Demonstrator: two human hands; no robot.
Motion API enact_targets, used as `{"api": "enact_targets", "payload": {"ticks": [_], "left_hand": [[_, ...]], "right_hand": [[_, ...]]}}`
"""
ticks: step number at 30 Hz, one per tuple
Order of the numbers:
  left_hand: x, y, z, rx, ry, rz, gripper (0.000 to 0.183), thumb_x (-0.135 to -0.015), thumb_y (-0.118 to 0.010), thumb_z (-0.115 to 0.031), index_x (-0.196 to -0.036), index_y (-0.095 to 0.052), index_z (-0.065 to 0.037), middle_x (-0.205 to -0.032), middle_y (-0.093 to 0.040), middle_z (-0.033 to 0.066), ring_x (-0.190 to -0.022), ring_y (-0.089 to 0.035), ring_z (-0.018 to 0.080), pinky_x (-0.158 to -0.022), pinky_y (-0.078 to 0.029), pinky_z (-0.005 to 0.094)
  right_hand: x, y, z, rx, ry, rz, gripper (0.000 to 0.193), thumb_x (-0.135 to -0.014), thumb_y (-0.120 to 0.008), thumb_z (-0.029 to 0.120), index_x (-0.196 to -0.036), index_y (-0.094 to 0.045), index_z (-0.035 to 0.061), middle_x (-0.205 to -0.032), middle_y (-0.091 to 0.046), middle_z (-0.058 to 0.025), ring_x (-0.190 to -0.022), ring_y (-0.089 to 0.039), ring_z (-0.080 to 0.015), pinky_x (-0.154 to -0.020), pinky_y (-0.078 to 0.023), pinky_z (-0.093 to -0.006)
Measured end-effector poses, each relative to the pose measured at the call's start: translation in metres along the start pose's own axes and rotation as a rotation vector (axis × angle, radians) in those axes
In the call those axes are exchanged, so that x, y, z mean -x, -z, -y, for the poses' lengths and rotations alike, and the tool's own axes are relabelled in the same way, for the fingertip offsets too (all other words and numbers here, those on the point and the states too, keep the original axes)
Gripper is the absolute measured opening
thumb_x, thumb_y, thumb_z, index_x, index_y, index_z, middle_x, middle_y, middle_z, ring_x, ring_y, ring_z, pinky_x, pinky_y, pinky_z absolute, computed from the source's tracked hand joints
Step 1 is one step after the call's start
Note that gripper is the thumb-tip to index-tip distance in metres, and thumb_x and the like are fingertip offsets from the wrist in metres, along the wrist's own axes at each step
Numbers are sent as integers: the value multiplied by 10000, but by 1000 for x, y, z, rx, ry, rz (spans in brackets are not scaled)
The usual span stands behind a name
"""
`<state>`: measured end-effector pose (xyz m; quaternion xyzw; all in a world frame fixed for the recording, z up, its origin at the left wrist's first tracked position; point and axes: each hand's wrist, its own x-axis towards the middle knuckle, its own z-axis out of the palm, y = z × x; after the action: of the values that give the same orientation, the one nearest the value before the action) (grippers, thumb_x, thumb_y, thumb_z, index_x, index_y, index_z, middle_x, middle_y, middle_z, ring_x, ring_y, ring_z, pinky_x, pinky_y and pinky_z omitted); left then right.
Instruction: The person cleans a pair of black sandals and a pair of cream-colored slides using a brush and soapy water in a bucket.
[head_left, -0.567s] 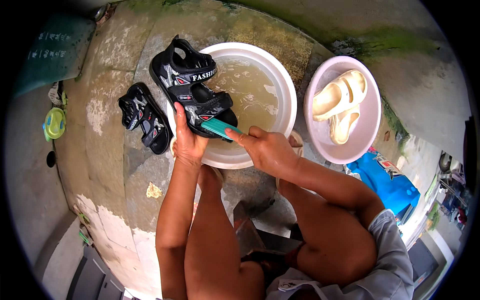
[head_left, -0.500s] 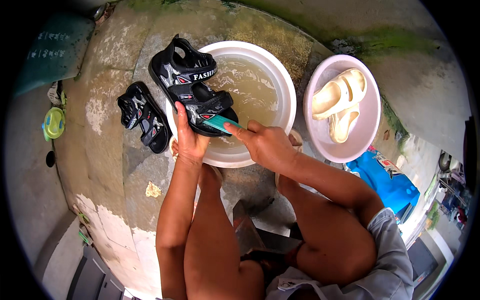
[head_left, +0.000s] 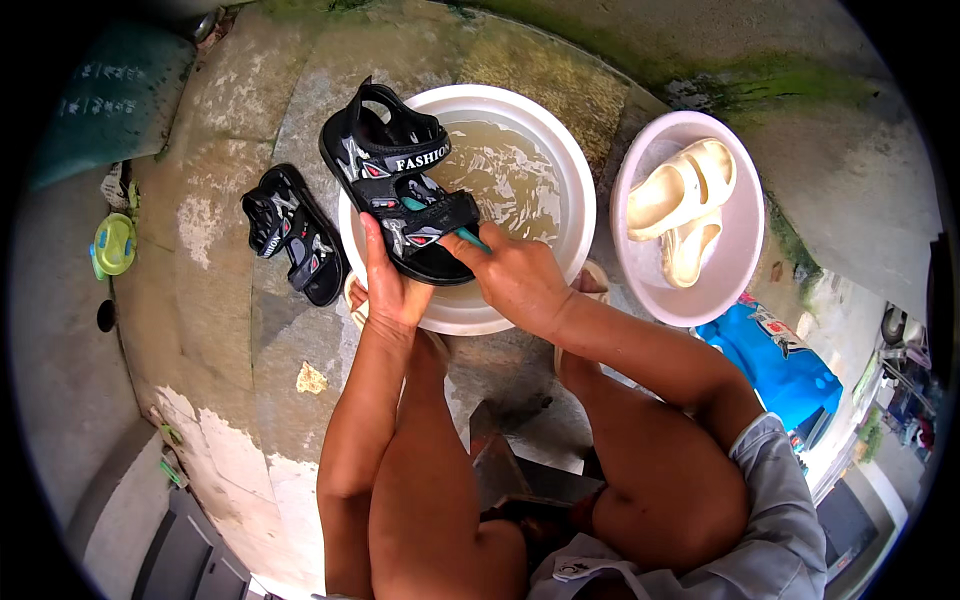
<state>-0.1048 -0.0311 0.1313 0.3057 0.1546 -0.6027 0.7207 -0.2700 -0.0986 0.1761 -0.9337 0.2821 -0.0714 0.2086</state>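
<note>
Over the left side of a white basin of cloudy water, my left hand grips a black sandal by its front end, thumb along its side. The sandal is tilted with its straps facing up. My right hand is closed around a teal plastic brush handle that passes under the front strap. A bit of teal shows again in the opening behind that strap; any bristles are hidden. The matching black sandal lies on the ground to the left of the basin.
A pale pink basin at the right holds cream clogs. A blue bag lies below it. My feet and bare knees flank the white basin's near side. Far left is a yellow-green object; a mossy wall edge runs behind.
The teal brush handle has slid deeper under the sandal's front strap, and less of it shows. My right hand has come closer to the sandal, which has shifted slightly right.
</note>
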Motion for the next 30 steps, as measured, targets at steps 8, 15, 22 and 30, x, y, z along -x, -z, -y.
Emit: {"api": "enact_targets", "payload": {"ticks": [8,15,22,30], "left_hand": [[-1,32,-44,-144,-36,25,601,-988,-553,-500,-1405,-507,-69,-1369,-596,105,-1244,-578,290,-1105,-434,468],[8,45,-20,-177,62,-15,586,-981,-584,-469,-1438,-486,-117,-1413,-562,53,-1274,-551,242,-1128,-411,433],[17,44,-5,-113,144,-13,561,-984,-582,-464,-1402,-511,-98,-1347,-608,83,-1198,-612,236,-1036,-507,421],[28,65,-5,-66,363,-174,396,-1061,-474,-333,-1344,-539,-64,-1173,-689,128,-1047,-689,246,-946,-565,406]], "right_hand": [[23,44,-23,-674,-199,277,335,-954,-604,101,-1281,-665,144,-931,-703,-168,-806,-687,-303,-753,-536,-368],[13,-21,-99,-352,-526,14,471,-1012,-540,126,-1473,-444,121,-994,-686,-140,-822,-650,-150,-733,-550,-365],[0,-11,-79,-989,-768,458,392,-1001,-558,123,-1387,-573,54,-952,-718,-124,-757,-689,-195,-691,-529,-365],[36,50,-11,-403,-94,146,497,-951,-610,101,-1435,-543,196,-777,-606,-79,-628,-644,-243,-576,-522,-370]]}}
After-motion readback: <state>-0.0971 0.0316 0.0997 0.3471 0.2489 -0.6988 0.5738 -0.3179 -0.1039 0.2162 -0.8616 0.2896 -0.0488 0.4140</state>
